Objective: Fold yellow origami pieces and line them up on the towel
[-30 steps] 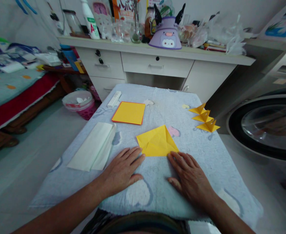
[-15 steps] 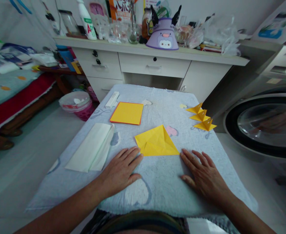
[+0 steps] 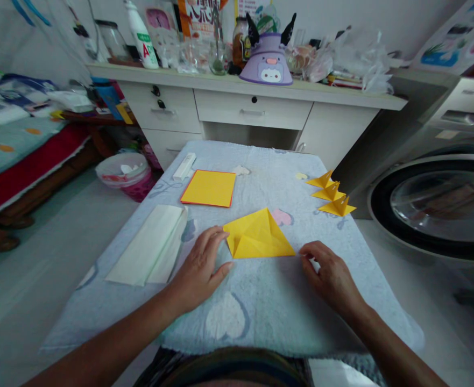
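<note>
A yellow sheet of folded paper [image 3: 261, 236] lies on the cloth-covered table in front of me, its peak pointing away and creases showing on its face. My left hand [image 3: 204, 263] is at its left corner, fingertips touching the edge and the thumb held apart; it is open. Just off the right corner is my right hand [image 3: 329, 271], fingers curled in and thumb tip close to the forefinger, with no paper visible between them. Several small folded yellow paper pieces [image 3: 335, 206] stand in a row at the table's right side.
A stack of yellow and orange square paper [image 3: 208, 188] lies farther back. Left of my left hand is a folded pale cloth or tissue [image 3: 148, 244]. A small white box [image 3: 184, 166] sits at the back left. Beyond are a cluttered counter [image 3: 220, 80], a washing machine [image 3: 430, 204] and a bin [image 3: 126, 174].
My left fingers have shifted up along the paper's left edge. My right hand, flat before, has lifted and curled its fingers. The paper's left side now sits slightly raised.
</note>
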{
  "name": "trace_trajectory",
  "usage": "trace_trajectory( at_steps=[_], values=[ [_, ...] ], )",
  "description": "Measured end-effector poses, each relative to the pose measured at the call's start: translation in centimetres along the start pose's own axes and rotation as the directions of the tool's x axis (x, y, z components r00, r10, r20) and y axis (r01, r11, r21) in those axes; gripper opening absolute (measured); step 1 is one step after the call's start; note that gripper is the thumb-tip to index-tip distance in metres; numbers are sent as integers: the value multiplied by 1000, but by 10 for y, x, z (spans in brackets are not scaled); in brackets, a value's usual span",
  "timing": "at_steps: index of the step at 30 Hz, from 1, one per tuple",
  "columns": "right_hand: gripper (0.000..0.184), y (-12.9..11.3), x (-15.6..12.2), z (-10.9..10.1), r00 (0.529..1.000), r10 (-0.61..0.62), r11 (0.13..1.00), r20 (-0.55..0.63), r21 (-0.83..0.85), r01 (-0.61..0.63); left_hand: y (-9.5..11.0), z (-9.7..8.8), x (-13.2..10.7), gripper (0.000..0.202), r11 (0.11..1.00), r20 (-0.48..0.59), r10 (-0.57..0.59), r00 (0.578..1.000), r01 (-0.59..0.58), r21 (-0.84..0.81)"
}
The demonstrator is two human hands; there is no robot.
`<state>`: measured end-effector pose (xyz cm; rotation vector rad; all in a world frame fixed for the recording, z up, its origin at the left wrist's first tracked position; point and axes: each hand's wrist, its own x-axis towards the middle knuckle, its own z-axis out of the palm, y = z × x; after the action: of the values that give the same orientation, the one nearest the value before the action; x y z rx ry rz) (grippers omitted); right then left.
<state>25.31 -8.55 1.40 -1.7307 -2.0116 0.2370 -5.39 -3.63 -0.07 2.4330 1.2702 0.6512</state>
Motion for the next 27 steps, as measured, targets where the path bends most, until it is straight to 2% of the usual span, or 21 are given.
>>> trace_trajectory(
  at_steps=[3,5,7,11,16,19,23,25,27],
  values=[
    [20,-19,10,13,999,-51,998,1,24,51,2,-2,28,40,993,10,-96,995,97,-65],
    [28,-31,18,22,995,-91,996,43,29,90,-1,0,46,36,988,16,-131,991,132,-86],
    [35,-42,24,30,993,-75,997,94,13,74,-7,5,58,34,982,9,-143,990,143,-122],
    [44,-54,33,43,984,-7,1000,176,-4,7,-15,16,66,31,978,-16,-147,989,143,-151],
    [47,-54,35,50,980,37,999,194,3,-38,-20,20,64,32,965,-13,-128,992,122,-233],
    [39,-53,34,52,987,-8,999,158,40,1,-23,18,65,33,922,2,-148,989,138,-362],
    [25,-47,35,51,994,-101,985,34,146,95,-27,13,62,29,836,-33,-233,972,183,-517],
    [25,-41,37,49,990,-124,972,-61,191,133,-25,9,59,30,797,-82,-230,970,140,-588],
    [27,-32,40,48,978,-141,956,-155,234,175,-22,4,55,37,764,-105,-163,981,58,-642]
  ],
)
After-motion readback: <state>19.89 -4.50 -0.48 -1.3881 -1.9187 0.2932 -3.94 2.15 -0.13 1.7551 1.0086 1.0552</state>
